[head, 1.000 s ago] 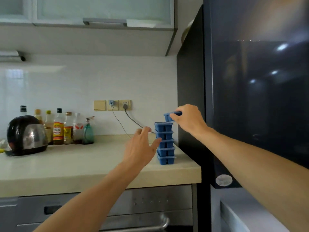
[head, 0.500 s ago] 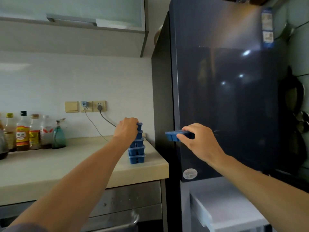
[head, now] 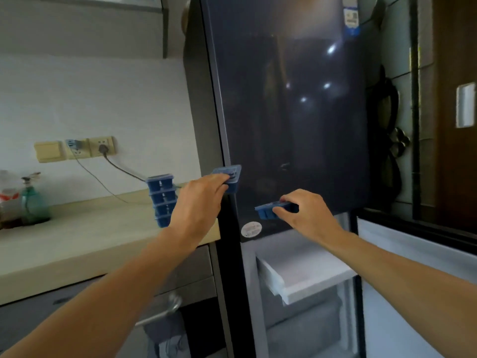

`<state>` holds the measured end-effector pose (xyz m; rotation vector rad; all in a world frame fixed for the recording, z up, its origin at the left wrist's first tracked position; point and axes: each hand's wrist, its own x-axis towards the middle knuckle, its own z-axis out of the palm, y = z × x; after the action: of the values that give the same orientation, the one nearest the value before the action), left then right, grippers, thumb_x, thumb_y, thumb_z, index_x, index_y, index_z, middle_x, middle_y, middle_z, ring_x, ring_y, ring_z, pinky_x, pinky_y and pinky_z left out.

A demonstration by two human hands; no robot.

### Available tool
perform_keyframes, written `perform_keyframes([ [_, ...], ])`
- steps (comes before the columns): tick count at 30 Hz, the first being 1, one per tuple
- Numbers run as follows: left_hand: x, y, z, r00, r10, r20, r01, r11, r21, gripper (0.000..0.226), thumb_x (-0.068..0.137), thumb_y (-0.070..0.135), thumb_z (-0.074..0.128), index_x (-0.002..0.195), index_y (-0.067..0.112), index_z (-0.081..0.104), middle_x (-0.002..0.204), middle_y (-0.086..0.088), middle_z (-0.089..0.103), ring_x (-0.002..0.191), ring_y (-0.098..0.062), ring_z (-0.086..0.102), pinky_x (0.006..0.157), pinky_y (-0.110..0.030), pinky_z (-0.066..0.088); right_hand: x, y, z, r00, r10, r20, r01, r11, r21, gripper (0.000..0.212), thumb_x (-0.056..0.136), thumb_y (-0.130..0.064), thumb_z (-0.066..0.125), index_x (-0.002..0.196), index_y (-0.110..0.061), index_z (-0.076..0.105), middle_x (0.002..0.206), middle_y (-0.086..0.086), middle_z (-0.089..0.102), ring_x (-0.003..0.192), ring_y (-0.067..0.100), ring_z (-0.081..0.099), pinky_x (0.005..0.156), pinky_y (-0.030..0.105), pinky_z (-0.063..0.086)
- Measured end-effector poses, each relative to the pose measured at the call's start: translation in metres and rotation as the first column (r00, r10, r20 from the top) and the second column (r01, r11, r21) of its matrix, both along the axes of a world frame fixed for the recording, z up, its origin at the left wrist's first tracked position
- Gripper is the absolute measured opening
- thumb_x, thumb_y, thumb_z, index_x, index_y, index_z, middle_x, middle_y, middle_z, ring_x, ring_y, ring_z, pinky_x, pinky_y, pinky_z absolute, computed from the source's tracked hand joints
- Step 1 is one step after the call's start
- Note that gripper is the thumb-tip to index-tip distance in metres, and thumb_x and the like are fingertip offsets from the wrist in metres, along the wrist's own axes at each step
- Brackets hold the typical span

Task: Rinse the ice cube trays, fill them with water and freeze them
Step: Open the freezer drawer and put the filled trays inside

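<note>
A stack of several small blue ice cube trays (head: pixel 162 200) stands on the beige counter (head: pixel 85 244) near its right end. My left hand (head: pixel 198 200) grips one blue tray (head: pixel 230 178) lifted off the stack, held in the air in front of the fridge's left edge. My right hand (head: pixel 304 211) holds another blue tray (head: pixel 271 212) lower and further right, in front of the dark fridge door (head: pixel 296 112). Below both hands the freezer compartment stands open, with a white drawer (head: pixel 307 279) pulled out.
The open freezer door (head: pixel 413 257) stands at the right. Wall sockets with a plugged cable (head: pixel 102 149) are behind the stack. A green spray bottle (head: pixel 33 202) and other bottles stand at the counter's far left. An oven handle (head: pixel 165 310) is under the counter.
My left hand has lifted a tray off the stack and carried it right. My right hand has moved its tray further right and lower. The view has turned right toward the fridge.
</note>
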<state>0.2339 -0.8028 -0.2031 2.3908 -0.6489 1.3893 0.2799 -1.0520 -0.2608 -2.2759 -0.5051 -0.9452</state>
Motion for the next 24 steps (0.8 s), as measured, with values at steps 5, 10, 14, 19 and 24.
perform_keyframes([
  [5,0.005,-0.058,-0.063,0.969,-0.121,-0.214,0.124,0.992,0.0,0.027,0.101,0.016,0.06,0.125,0.012,0.071,0.121,-0.008,0.073,0.109,-0.027,0.069,0.095,-0.041,0.054,0.003,-0.049,-0.042,0.986,-0.106,-0.126,0.095,0.992,-0.083,0.025,0.093,-0.034,0.072,0.1,-0.01,0.075,0.095,0.006,0.068,0.087,0.022,0.061,0.08,0.038,0.05],
  [10,0.043,-0.107,-0.125,0.898,-0.102,-0.428,0.146,0.987,0.071,0.03,0.103,0.021,0.054,0.129,0.018,0.068,0.123,-0.003,0.071,0.11,-0.025,0.066,0.094,-0.041,0.052,0.031,-0.098,-0.089,0.929,-0.226,-0.295,0.198,0.973,-0.122,0.029,0.095,-0.038,0.068,0.085,-0.01,0.071,0.084,0.005,0.062,0.077,0.022,0.056,0.063,0.032,0.041],
  [14,0.093,-0.143,-0.162,0.833,-0.012,-0.553,0.118,0.98,0.158,0.024,0.104,0.023,0.051,0.116,0.017,0.07,0.113,-0.001,0.072,0.102,-0.027,0.066,0.086,-0.042,0.052,0.075,-0.129,-0.119,0.884,-0.286,-0.37,0.264,0.958,-0.112,0.033,0.094,-0.041,0.067,0.076,-0.014,0.068,0.078,0.003,0.063,0.069,0.015,0.055,0.055,0.025,0.037],
  [19,0.17,-0.182,-0.193,0.755,0.117,-0.646,0.067,0.965,0.253,0.022,0.101,0.019,0.048,0.106,0.021,0.069,0.11,-0.002,0.07,0.095,-0.029,0.064,0.078,-0.039,0.049,0.151,-0.153,-0.144,0.831,-0.275,-0.484,0.233,0.961,-0.146,0.041,0.093,-0.038,0.069,0.061,-0.016,0.056,0.066,0.001,0.054,0.063,0.017,0.049,0.051,0.03,0.032],
  [24,0.238,-0.21,-0.213,0.676,0.193,-0.711,0.006,0.964,0.267,0.022,0.101,0.016,0.05,0.11,0.02,0.069,0.112,-0.009,0.07,0.098,-0.033,0.065,0.078,-0.04,0.05,0.219,-0.163,-0.158,0.81,-0.247,-0.533,0.195,0.969,-0.153,0.043,0.094,-0.039,0.07,0.072,-0.003,0.061,0.072,0.009,0.057,0.067,0.025,0.053,0.052,0.035,0.032],
])
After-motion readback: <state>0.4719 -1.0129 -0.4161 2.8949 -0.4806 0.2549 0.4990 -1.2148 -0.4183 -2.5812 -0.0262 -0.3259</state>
